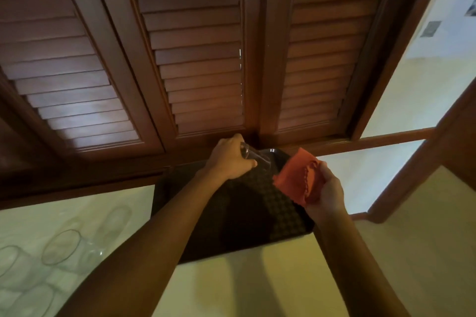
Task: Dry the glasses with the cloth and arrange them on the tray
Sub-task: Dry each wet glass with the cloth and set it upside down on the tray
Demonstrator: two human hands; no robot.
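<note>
I read this as the placing step: my left hand [233,159] grips a clear glass [253,156] over the far end of the dark tray [231,239], while my right hand [325,194] clutches the orange cloth [296,177] just right of it. The glass seems tilted, long axis running far-left to near-right, though blur hides which end is the mouth. Next I'd upright it and lower it gently. More glasses [61,247] wait near left.
</note>
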